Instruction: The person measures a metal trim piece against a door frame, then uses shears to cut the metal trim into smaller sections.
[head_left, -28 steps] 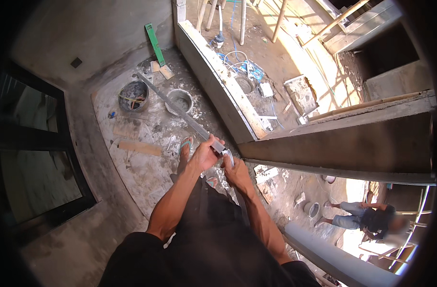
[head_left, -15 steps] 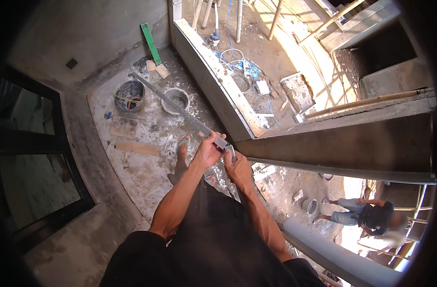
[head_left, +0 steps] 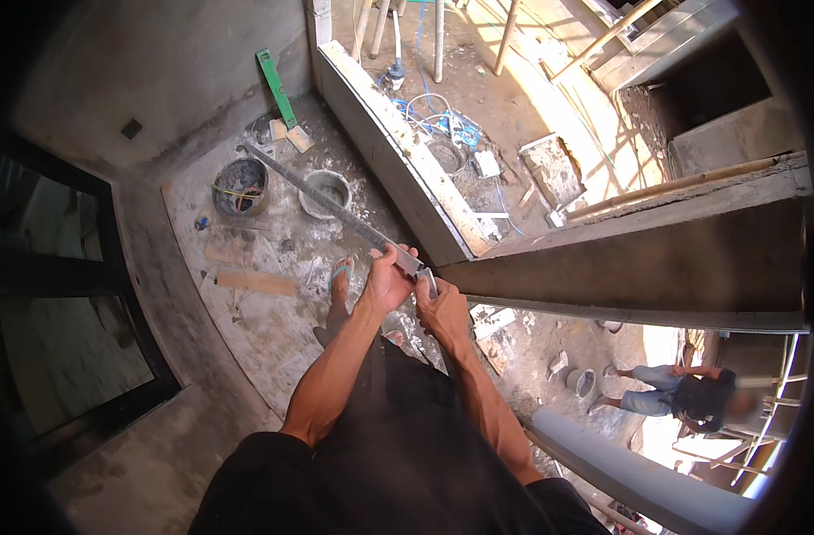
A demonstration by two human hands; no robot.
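Note:
A long, straight grey metal bar (head_left: 322, 199) slants from the far left floor up to my hands, crossing over a bucket in view. My left hand (head_left: 390, 283) is closed around its near end, thumb along the top. Just beside it, my right hand (head_left: 444, 312) grips a short, flat metal piece (head_left: 432, 283) that meets or nearly meets the end of the bar. Its kind is hidden by my fingers; whether it is separate from the bar I cannot tell.
Two buckets (head_left: 240, 187) (head_left: 326, 194) stand on the stained floor. A green spirit level (head_left: 276, 89) leans on the wall. A low wall (head_left: 394, 143) runs along my right. Beyond it lie cables (head_left: 425, 111). A wooden board (head_left: 257, 282) lies left. Another person (head_left: 683, 394) stands at right.
The whole view has shifted slightly. Both hands keep their grip on the metal pieces with almost no movement. The other person's arm and body have shifted a little.

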